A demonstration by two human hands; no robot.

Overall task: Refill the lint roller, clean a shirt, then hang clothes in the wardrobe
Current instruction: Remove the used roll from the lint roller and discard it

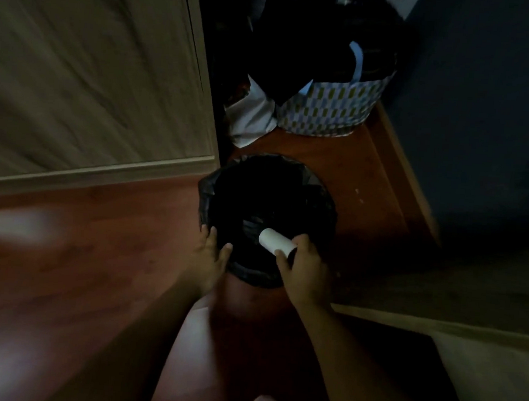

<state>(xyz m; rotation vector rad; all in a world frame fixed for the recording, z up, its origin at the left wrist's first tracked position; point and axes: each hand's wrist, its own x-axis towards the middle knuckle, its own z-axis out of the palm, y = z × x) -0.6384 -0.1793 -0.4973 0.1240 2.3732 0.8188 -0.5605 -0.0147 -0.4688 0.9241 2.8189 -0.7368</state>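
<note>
A round bin lined with a black bag (209, 185) stands on the wooden floor below me. My right hand (306, 271) grips a short white cardboard roll core (274, 241) and holds it over the bin's near rim, one end pointing into the opening. My left hand (209, 257) rests on the bin's near left rim with its fingers laid over the bag's edge. The room is dim and the inside of the bin is too dark to read.
A wardrobe door (86, 69) with light wood grain fills the upper left. Behind the bin stands a patterned bag (330, 110) stuffed with dark clothes, a white bag (252, 114) beside it. A dark wall (485, 107) closes the right side. My leg (200, 353) is below.
</note>
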